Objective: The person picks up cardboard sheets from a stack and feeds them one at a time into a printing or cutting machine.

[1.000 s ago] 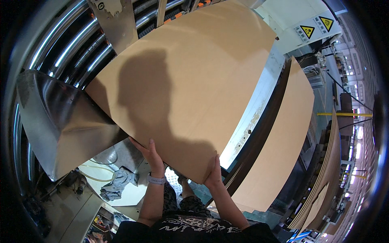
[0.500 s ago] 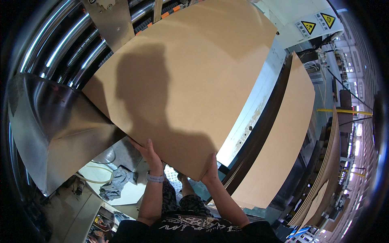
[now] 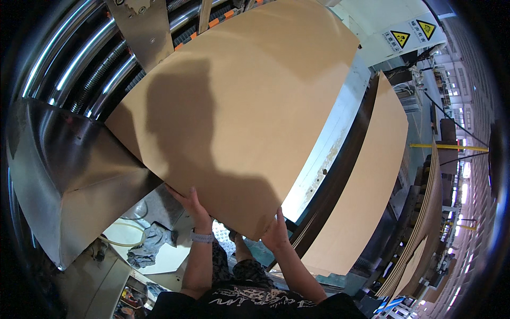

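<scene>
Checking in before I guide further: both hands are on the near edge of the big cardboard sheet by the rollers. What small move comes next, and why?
Probably a short, even push forward. The cardboard sheet already lies toward the steel rollers, with the left hand and right hand gripping its near edge, so feeding it squarely seems the natural step.

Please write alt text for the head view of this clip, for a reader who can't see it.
A person's left hand and right hand grip the near edge of a large brown cardboard sheet lying over shiny metal rollers. A second cardboard stack stands to the right, and a polished metal guard sits at left.
</scene>
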Demonstrator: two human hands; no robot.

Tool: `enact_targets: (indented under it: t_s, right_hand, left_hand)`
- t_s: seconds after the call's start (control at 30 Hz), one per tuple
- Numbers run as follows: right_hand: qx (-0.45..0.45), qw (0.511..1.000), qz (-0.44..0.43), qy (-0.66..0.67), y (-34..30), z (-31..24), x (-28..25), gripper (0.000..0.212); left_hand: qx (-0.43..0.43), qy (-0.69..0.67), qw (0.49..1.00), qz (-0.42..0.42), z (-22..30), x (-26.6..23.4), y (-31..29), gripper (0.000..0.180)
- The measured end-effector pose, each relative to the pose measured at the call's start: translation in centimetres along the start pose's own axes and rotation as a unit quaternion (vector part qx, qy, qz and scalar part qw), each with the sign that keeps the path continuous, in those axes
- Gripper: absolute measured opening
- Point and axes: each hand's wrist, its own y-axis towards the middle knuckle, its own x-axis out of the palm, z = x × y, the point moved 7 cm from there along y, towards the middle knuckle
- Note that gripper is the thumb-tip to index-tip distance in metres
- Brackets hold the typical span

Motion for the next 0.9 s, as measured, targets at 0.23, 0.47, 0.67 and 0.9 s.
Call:
enact_targets:
  t_s: [0.23, 0.47, 0.67, 0.9]
  right_hand:
    - [-0.011, 1.0, 0.012, -0.02, 0.1, -0.2, 0.3, 0.077]
    - [-0.008, 1.0, 0.003, 0.003, 0.2, 0.1, 0.3, 0.074]
    - [-0.009, 1.0, -0.025, 0.004, 0.7, 0.3, 0.2, 0.078]
    - [-0.011, 0.999, -0.032, 0.01, 1.2, 0.5, -0.4, 0.077]
  left_hand:
    - [-0.012, -0.007, 0.999, -0.03, 0.5, 0.4, -0.1, 0.083]
    - [-0.011, 0.013, 0.999, -0.032, 0.0, -0.1, 0.0, 0.084]
    - [0.004, 0.034, 0.999, -0.04, 0.6, 0.0, 0.1, 0.083]
    - [-0.009, 0.051, 0.998, -0.026, -0.1, -0.2, 0.2, 0.082]
